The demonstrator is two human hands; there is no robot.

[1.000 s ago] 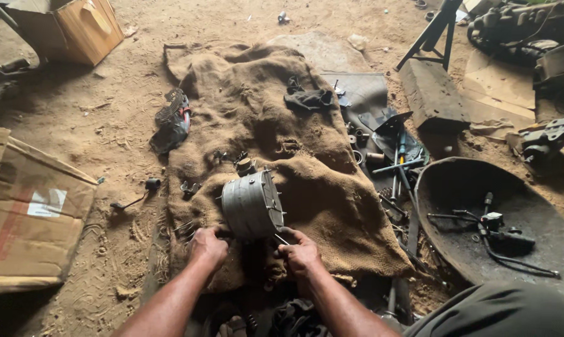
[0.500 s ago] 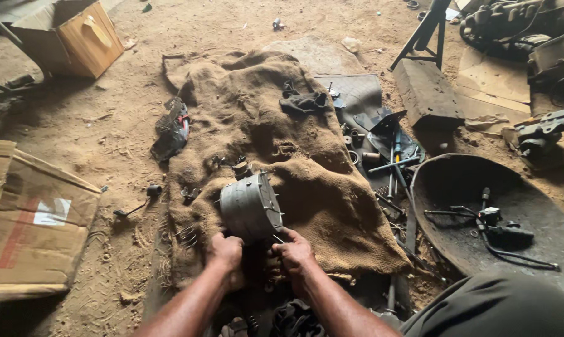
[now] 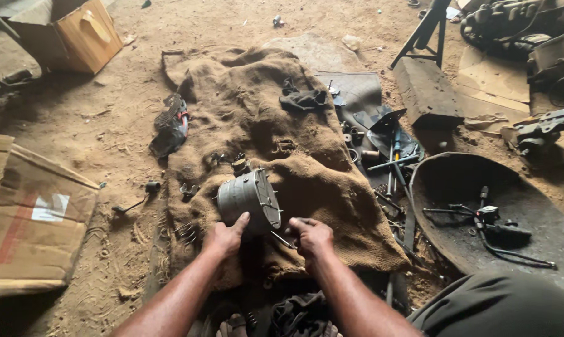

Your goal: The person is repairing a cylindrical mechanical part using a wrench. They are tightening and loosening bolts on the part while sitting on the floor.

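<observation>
the left hand (image 3: pixel 224 237) rests against the near side of a grey metal cylinder housing (image 3: pixel 249 200), its fingers curled up onto the casing but not wrapped round it. the right hand (image 3: pixel 311 238) is just beside it, apart from the left, with the fingers bent in over a thin metal tool (image 3: pixel 282 239) that runs from the hand toward the lower rim of the housing; whether the fingers are truly clamped on it i cannot tell from here. the housing lies on its side on a brown burlap sack (image 3: pixel 282 156) spread over the dirt floor (image 3: pixel 107 125), with its flanged end turned toward the right hand.

just beyond the housing a few small fittings (image 3: pixel 238 163) sit on the sack, and farther up lies a dark rag (image 3: pixel 302 100). off the sack's left edge there is a black and red part (image 3: pixel 170 125) on the dirt, and nearer, a small bolt-like piece (image 3: pixel 146 190). to the right of the sack a cluster of spanners and sockets (image 3: pixel 388 159) lies on a dark mat, and past that a wide, shallow black pan (image 3: pixel 519 206) holding a wired part (image 3: pixel 491 221). a flattened cardboard box (image 3: pixel 32 218) lies at the left, and an open one (image 3: pixel 70 34) stands at the far left corner.
</observation>
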